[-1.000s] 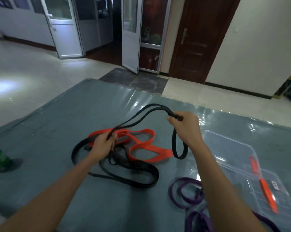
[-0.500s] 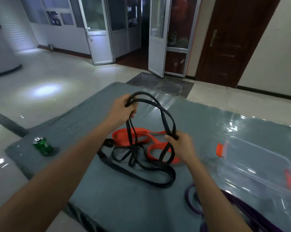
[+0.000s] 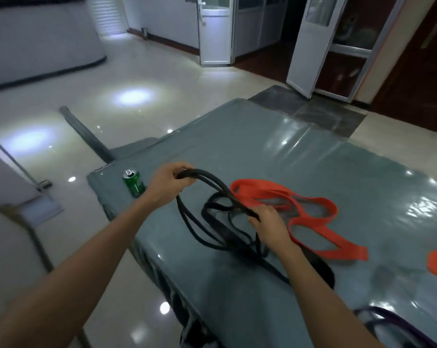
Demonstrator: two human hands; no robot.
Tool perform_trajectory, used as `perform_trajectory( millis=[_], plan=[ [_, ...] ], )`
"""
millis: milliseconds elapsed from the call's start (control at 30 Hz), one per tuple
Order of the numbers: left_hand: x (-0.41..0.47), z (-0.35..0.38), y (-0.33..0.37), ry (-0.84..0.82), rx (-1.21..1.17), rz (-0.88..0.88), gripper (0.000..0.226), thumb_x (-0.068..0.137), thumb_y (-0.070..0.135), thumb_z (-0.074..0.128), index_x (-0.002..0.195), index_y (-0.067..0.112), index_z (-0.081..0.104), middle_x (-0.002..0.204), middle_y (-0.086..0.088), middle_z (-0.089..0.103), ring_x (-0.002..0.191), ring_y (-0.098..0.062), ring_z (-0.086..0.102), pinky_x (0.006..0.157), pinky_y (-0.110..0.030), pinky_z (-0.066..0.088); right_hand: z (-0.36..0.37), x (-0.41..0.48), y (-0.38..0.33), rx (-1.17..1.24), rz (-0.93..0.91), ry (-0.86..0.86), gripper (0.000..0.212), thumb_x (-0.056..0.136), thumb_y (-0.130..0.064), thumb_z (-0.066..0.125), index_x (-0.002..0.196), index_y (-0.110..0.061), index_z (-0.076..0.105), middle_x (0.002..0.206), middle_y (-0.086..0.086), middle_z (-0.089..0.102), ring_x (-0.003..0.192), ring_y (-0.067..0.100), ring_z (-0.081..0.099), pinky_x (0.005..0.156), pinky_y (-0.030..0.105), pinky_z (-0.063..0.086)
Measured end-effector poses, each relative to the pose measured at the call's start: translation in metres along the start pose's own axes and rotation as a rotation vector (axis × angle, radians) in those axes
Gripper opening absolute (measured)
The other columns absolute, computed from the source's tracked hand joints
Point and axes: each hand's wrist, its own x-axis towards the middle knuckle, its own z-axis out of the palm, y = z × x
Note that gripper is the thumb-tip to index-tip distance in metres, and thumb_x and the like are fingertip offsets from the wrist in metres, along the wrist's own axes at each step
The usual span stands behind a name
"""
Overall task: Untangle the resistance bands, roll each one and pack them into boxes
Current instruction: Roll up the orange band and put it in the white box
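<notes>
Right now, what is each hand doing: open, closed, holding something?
Left hand: closed on one end of the black band, lifted off the table.
Right hand: closed on the same black band, lower down, beside the red band.

My left hand (image 3: 168, 183) sits at centre frame, fingers curled closed around the black band (image 3: 212, 180), forearm running down to the lower left corner. My right hand (image 3: 270, 223) lies lower and rightward, palm down, fingertips pinching that band, forearm toward the bottom edge.
</notes>
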Motion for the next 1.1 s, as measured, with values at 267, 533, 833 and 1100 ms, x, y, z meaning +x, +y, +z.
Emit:
perform_trajectory(
  millis=[267,533,833,1100],
  plan=[
    [-0.009,-0.059,-0.145,-0.193,0.317,-0.16,0.018,0.084,0.01,0.074,0.09,0.027,0.073,0.083,0.005,0.07,0.075,-0.009,0.063,0.069,-0.026,0.048,0.109,0.044,-0.029,-0.283,-0.087,-0.287,0.028,0.095,-0.037,0.059,0.115,-0.018,0.068,0.11,0.008,0.063,0.109,0.03,0.056,0.089,0.042,0.048],
    [-0.038,-0.023,-0.219,-0.543,0.712,-0.108,0.038,0.084,0.027,0.053,0.12,0.034,0.063,0.111,0.004,0.057,0.096,-0.026,0.063,0.075,-0.038,0.053,0.154,0.01,-0.011,-0.444,-0.16,-0.513,0.057,0.08,-0.044,0.073,0.13,-0.023,0.059,0.126,-0.001,0.055,0.117,0.025,0.053,0.1,0.046,0.035],
    [-0.034,0.013,-0.23,-0.738,0.981,0.044,0.072,0.081,0.072,0.046,0.142,0.034,0.045,0.138,0.004,0.048,0.121,-0.023,0.048,0.095,-0.04,0.045,0.153,0.016,-0.014,-0.492,-0.126,-0.35,0.023,0.082,-0.027,0.065,0.104,-0.02,0.069,0.099,0.001,0.065,0.097,0.025,0.06,0.091,0.042,0.031],
    [-0.007,0.057,-0.185,-0.755,0.707,0.059,0.095,0.081,0.07,0.06,0.157,0.031,0.018,0.15,-0.002,0.047,0.127,-0.028,0.054,0.102,-0.037,0.043,0.083,0.019,-0.016,-0.146,0.009,0.025,0.031,0.083,-0.018,0.067,0.113,-0.016,0.059,0.079,0.002,0.068,0.077,0.026,0.064,0.093,0.044,0.046]
  ],
)
